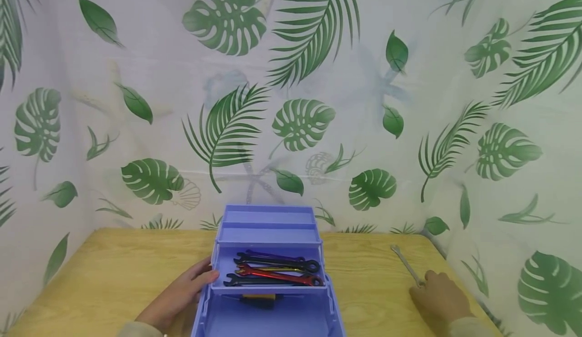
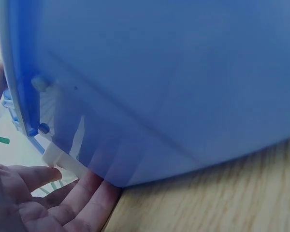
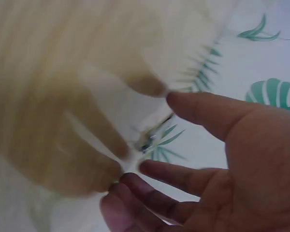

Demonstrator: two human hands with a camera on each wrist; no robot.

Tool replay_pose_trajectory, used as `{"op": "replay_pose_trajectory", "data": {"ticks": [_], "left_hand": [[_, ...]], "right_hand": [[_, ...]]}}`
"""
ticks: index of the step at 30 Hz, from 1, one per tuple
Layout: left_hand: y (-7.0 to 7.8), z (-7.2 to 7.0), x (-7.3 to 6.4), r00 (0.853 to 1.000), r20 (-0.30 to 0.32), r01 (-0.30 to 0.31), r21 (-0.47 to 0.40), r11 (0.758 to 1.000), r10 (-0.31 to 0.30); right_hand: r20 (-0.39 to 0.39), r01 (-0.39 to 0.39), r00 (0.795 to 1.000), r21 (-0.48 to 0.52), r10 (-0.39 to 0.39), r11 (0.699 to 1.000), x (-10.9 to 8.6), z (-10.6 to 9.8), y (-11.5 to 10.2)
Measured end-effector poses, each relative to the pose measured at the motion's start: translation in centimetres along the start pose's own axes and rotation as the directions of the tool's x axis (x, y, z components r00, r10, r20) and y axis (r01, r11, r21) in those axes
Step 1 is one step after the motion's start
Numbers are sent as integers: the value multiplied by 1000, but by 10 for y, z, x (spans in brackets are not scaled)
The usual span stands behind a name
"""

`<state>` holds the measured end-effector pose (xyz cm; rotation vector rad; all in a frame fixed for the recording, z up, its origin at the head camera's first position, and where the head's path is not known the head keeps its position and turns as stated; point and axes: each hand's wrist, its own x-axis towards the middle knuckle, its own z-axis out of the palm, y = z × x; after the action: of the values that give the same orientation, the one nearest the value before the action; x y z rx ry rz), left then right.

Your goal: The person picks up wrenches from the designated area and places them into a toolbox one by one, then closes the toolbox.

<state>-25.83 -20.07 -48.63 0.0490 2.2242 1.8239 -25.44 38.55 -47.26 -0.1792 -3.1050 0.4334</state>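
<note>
A periwinkle-blue toolbox (image 1: 265, 319) stands unfolded on the table, its raised tray (image 1: 268, 290) filled with several combination wrenches (image 1: 277, 262) in black, red, gold and purple. On the box's left side is my left hand (image 1: 184, 291), thumb at the tray's edge. Its other fingers (image 2: 87, 198) lie loosely extended against the box's outer wall in the left wrist view. A silver combination wrench (image 1: 406, 264) lies on the table to the right. Over its near end is my right hand (image 1: 440, 295); in the right wrist view the thumb and fingers are spread around that end.
Inside the box's lower part lies a black and yellow handled tool (image 1: 259, 300), partly hidden beneath the tray. The wooden table (image 1: 136, 256) meets a leaf-printed cloth backdrop (image 1: 254, 74) at its back and sides.
</note>
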Motion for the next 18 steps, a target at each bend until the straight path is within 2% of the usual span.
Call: {"op": "replay_pose_trajectory", "data": {"ticks": [3, 8, 12, 18], "left_hand": [[-2, 0, 1, 1000, 5, -11, -10, 1000, 11], [-2, 0, 1, 1000, -2, -7, -15, 1000, 7], [0, 1, 0, 1000, -10, 11, -12, 1000, -11], [0, 3, 1, 1000, -17, 25, -9, 1000, -25]], "right_hand": [[30, -36, 999, -1, 36, 999, -1, 3, 8], [-6, -12, 1000, 6, 12, 1000, 0, 3, 10], [-19, -22, 1000, -15, 22, 1000, 3, 0, 12], [1, -20, 1000, -28, 20, 999, 8, -1, 17]]}}
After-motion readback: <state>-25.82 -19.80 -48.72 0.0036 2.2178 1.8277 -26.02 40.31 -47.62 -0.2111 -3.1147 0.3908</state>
